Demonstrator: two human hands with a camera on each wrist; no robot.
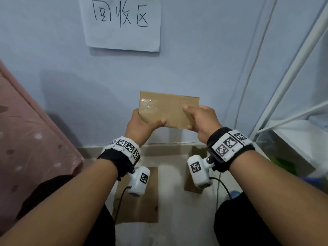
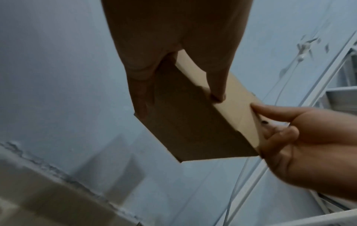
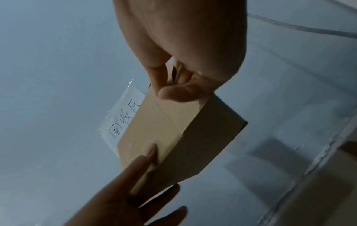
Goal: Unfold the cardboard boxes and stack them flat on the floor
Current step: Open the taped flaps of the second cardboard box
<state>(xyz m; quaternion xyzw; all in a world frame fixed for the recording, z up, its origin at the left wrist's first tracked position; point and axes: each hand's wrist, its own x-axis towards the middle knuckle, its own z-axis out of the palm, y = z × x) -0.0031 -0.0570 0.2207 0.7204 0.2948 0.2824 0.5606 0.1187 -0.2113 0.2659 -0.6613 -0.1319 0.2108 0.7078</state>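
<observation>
Cardboard box [image 1: 168,109] gripped both ends; far face hidden.

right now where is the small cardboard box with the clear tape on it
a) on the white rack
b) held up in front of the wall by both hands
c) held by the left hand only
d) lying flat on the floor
b: the taped cardboard box is in the air in front of the wall, the left hand gripping its left end and the right hand its right end; other cardboard pieces lie on the floor.
</observation>
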